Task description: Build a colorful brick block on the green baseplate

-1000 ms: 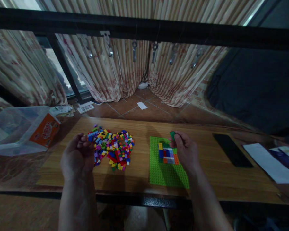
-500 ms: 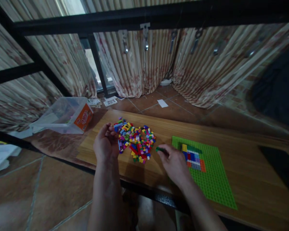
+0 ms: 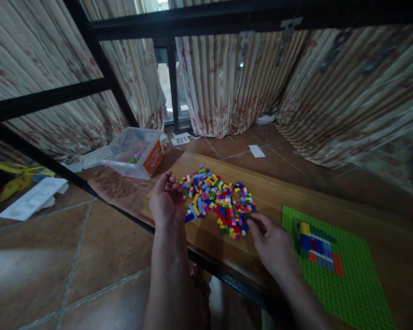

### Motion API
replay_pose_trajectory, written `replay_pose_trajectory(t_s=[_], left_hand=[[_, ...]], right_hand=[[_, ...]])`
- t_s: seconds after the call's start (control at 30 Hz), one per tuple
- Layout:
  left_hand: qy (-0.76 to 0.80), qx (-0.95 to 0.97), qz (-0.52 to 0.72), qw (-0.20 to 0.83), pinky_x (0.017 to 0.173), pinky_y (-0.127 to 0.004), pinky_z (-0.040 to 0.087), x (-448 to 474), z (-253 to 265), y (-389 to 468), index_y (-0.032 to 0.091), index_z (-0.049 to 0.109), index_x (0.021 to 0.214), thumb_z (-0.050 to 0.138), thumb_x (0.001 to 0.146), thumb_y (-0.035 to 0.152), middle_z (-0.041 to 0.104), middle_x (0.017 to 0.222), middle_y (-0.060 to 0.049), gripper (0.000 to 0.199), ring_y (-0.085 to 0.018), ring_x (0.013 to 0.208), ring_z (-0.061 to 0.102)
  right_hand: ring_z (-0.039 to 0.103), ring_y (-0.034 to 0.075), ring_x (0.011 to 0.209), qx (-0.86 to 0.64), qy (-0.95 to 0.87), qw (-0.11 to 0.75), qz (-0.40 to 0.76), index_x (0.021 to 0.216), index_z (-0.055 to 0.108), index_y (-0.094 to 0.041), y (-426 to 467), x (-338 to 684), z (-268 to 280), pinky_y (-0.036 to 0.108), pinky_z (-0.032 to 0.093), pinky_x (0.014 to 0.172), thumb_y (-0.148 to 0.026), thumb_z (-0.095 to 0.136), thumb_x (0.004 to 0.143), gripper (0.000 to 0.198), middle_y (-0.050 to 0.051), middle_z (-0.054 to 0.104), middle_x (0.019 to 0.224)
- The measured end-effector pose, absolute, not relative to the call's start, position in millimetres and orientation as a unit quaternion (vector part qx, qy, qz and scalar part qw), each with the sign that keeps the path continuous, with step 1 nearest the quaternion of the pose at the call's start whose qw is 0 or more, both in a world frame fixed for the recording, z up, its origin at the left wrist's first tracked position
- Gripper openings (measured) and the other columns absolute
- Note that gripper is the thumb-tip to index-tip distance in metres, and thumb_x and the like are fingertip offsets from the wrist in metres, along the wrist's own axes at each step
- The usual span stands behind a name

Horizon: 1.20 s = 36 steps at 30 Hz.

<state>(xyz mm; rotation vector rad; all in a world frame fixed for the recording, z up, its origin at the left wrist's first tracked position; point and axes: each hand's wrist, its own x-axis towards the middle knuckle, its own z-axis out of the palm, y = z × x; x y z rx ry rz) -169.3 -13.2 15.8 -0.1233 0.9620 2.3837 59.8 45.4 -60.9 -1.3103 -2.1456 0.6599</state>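
Forearms both come in from the bottom of the view, so 2 arms reaching out over the wooden tabletop point(image 3: 268, 183). Left forearm point(image 3: 170, 275) points nearly straight up the view, wrist turned so the inner side shows. Right forearm point(image 3: 303, 293) slants in from the lower right, back of the hand up.

Left hand point(image 3: 168, 199) has its fingers loosely curled, right by the left end of the brick pile point(image 3: 220, 199). It's pretty dim there, so can't really tell if the fingertips meet or have anything in them. Right hand point(image 3: 270, 240) is pinching a dark green brick point(image 3: 248, 217) between thumb and index finger, down at the right end of the pile, so it kinda blends in with the loose pieces.

For elbow room: a strip of wood runs between the pile and the green baseplate point(image 3: 358, 266), and the right hand sits partly over it. More wood shows past the pile's far side. Baseplate's got a small block of built bricks point(image 3: 320, 250) toward its far left corner, just beside the right hand. Black front edge point(image 3: 236, 282) of the table runs diagonally under both forearms, and the see-through bin point(image 3: 124, 169) sits beyond the left hand.
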Motion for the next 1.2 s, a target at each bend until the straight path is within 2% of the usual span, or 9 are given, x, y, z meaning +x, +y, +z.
replay_pose_trajectory(t_s=[0.2,0.3,0.47,0.67,0.8,0.9,1.0,1.1,1.2], left_hand=[[0.325,-0.084,0.897,0.287,0.041,-0.012,0.033,-174,19,-16,0.012,0.058,0.077,0.052,0.085,0.013,0.05,0.056,0.006,0.01,-0.002,0.041,0.043],[0.315,-0.092,0.899,0.29,0.04,-0.012,0.032,-176,20,-19,0.012,0.058,0.078,0.049,0.087,0.011,0.05,0.056,0.006,0.012,-0.002,0.041,0.042],[0.313,-0.098,0.899,0.289,0.042,-0.012,0.034,-182,21,-24,0.012,0.058,0.078,0.049,0.087,0.01,0.051,0.056,0.006,0.013,-0.001,0.041,0.043],[0.316,-0.103,0.897,0.29,0.042,-0.012,0.033,-182,21,-24,0.012,0.059,0.078,0.053,0.084,0.012,0.05,0.058,0.006,0.008,-0.001,0.041,0.042],[0.369,-0.086,0.877,0.295,0.044,-0.014,0.033,-181,20,-21,0.013,0.059,0.078,0.057,0.081,0.017,0.051,0.059,0.006,0.005,-0.002,0.044,0.043],[0.504,0.018,0.812,0.292,0.049,-0.016,0.036,-175,16,-17,0.015,0.062,0.079,0.066,0.076,0.028,0.059,0.067,0.003,0.014,-0.006,0.053,0.051],[0.594,0.214,0.69,0.353,0.055,-0.019,0.039,-157,12,-10,0.014,0.067,0.08,0.072,0.072,0.037,0.063,0.072,0.001,0.024,-0.009,0.061,0.053],[0.568,0.362,0.584,0.454,0.055,-0.02,0.038,-131,8,0,0.014,0.068,0.075,0.071,0.073,0.04,0.061,0.068,0.001,0.027,-0.01,0.06,0.051],[0.531,0.394,0.539,0.521,0.05,-0.02,0.036,-106,5,10,0.014,0.068,0.071,0.067,0.076,0.043,0.057,0.062,0.002,0.03,-0.008,0.053,0.046]], right_hand=[[0.067,0.022,0.088,-0.436,-0.814,0.291,0.25,0.102,0.067,-0.021,41,40,-49,0.036,0.051,0.08,-0.037,0.05,0.091,0.026,0.007,0.07,0.102],[0.064,0.021,0.098,-0.349,-0.853,0.277,0.271,0.108,0.066,-0.021,38,8,-42,0.036,0.051,0.087,-0.027,0.049,0.091,0.025,0.008,0.066,0.111],[0.058,0.025,0.11,-0.274,-0.91,0.23,0.212,0.109,0.068,-0.021,43,-36,-42,0.041,0.047,0.097,-0.018,0.052,0.088,0.027,0.009,0.062,0.115],[0.056,0.027,0.11,-0.263,-0.93,0.185,0.177,0.106,0.069,-0.02,52,-49,-51,0.042,0.048,0.096,-0.017,0.056,0.085,0.024,0.011,0.06,0.116],[0.055,0.026,0.111,-0.26,-0.927,0.196,0.184,0.097,0.069,-0.019,52,-45,-46,0.042,0.046,0.097,-0.017,0.057,0.086,0.016,0.011,0.06,0.116],[0.057,0.025,0.107,-0.271,-0.912,0.239,0.195,0.096,0.066,-0.019,51,-31,-30,0.04,0.046,0.096,-0.018,0.055,0.088,0.013,0.01,0.063,0.112],[0.062,0.022,0.096,-0.297,-0.895,0.261,0.207,0.095,0.063,-0.02,49,-6,-11,0.036,0.049,0.087,-0.02,0.053,0.089,0.011,0.006,0.067,0.1],[0.066,0.02,0.087,-0.337,-0.876,0.272,0.211,0.098,0.063,-0.022,45,21,2,0.033,0.05,0.079,-0.021,0.055,0.088,0.013,0.002,0.069,0.093],[0.067,0.017,0.086,-0.361,-0.846,0.313,0.238,0.101,0.063,-0.023,41,44,4,0.03,0.05,0.079,-0.022,0.056,0.088,0.014,0.001,0.07,0.094]])
